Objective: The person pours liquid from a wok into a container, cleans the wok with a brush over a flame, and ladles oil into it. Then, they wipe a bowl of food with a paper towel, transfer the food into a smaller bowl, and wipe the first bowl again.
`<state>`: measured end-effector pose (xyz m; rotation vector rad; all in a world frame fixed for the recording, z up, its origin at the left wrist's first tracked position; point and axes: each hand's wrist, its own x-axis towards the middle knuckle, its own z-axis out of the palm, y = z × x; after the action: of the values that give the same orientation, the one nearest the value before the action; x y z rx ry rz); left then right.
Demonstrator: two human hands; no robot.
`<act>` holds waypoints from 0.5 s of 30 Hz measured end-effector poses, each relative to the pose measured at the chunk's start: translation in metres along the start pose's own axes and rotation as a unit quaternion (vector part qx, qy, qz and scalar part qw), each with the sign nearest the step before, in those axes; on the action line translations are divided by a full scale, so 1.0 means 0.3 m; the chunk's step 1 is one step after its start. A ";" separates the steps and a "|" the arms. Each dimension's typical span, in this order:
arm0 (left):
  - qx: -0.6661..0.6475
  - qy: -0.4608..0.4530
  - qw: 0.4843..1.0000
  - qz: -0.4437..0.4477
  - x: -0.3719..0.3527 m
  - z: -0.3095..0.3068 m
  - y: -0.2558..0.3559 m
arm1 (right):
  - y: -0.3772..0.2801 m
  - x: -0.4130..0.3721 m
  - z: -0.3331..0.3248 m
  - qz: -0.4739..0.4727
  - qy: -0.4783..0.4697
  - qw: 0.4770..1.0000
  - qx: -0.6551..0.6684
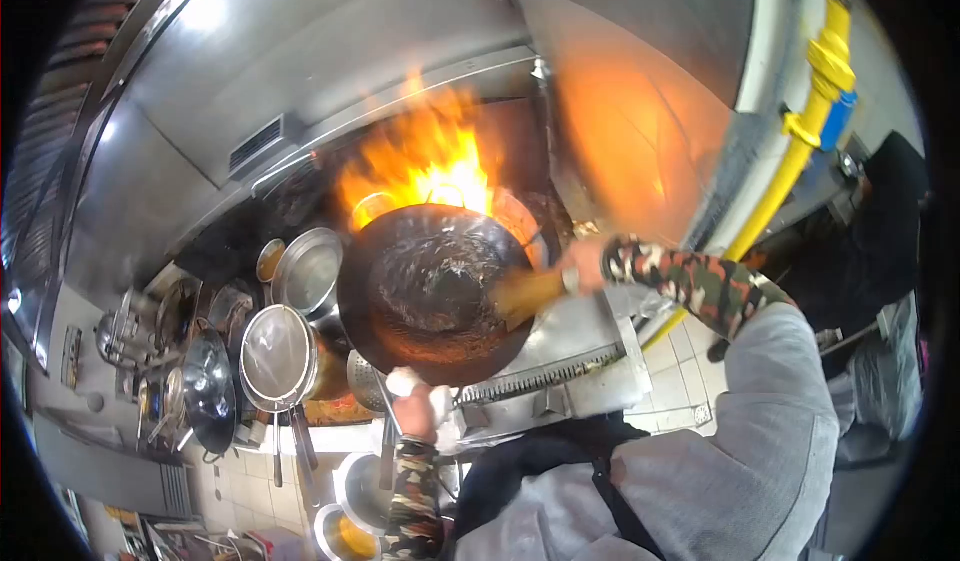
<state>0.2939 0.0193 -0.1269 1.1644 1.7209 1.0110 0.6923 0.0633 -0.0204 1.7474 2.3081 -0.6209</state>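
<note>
A large dark wok (400, 281) sits tilted over the burner, with a little liquid swirling inside. My left hand (417, 413) is closed on the wok's near edge through a white cloth (404, 381). At the wok's right side my right hand (584, 263) is wrapped round a brown wok brush (525, 297), blurred by motion. The bristle end of the brush reaches into the wok. Tall orange flames (440, 166) rise behind the wok's far rim.
To the left stand a fine-mesh strainer (276, 353), a metal bowl (308, 269) and another dark wok (210, 391). Metal pots (362, 491) are at the lower left. A yellow gas pipe (775, 206) runs along the right, near a person in dark clothes (880, 231).
</note>
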 end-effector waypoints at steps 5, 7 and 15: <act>-0.010 -0.029 0.997 0.073 0.011 -0.050 0.010 | 0.069 -0.032 -0.137 0.121 0.261 0.929 0.232; -0.038 -0.017 0.998 0.042 0.003 -0.052 0.030 | 0.090 -0.005 -0.150 0.115 0.298 0.919 0.230; 0.115 -0.012 0.974 0.196 -0.066 -0.052 0.169 | 0.087 0.093 -0.056 0.224 0.172 0.875 0.394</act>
<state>0.2999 0.0106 -0.0711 1.7079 1.6554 1.0375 0.7107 0.1007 -0.0219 2.8360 1.7953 -1.3715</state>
